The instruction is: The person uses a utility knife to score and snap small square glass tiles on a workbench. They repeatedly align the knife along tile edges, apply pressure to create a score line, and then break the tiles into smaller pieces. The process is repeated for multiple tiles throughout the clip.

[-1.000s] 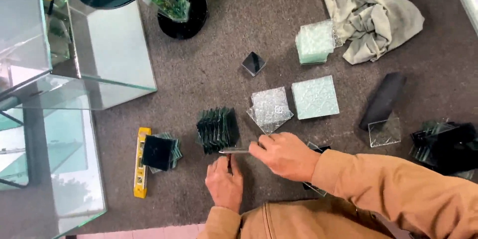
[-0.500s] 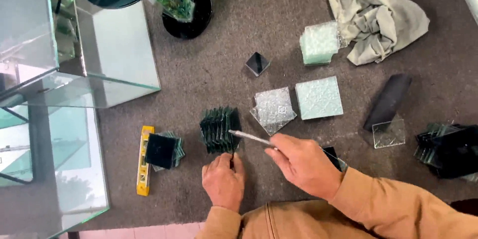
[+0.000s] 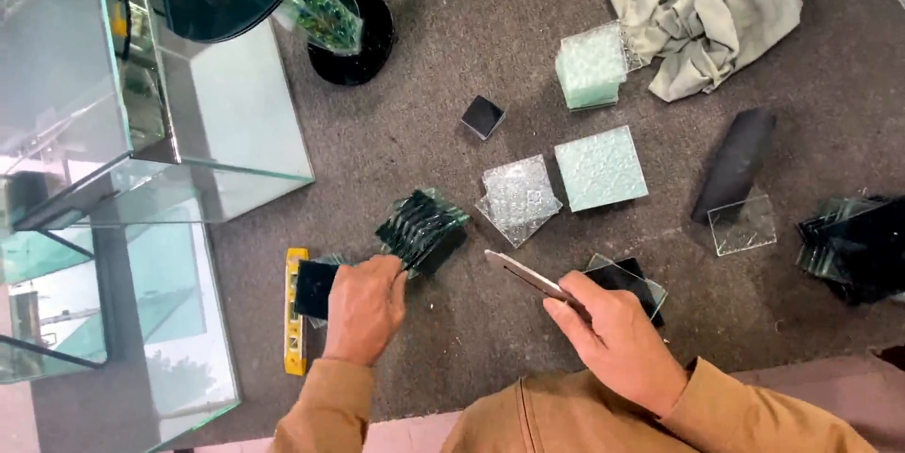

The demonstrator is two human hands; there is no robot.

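Head view showed the left hand (image 3: 363,310) with its grip pressed on a fanned stack of dark glass tiles (image 3: 421,229), the right hand (image 3: 617,340) pinching a slim metal tool (image 3: 524,275) above the carpet (image 3: 452,57).

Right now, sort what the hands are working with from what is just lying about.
In hand:
left hand on fanned dark glass stack
right hand holding flat metal tool

Lying about:
grey cloth
yellow level
patterned glass squares

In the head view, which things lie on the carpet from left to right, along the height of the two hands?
Yellow level → left hand → dark fanned glass stack → metal tool → right hand → clear glass square → dark glass pile.
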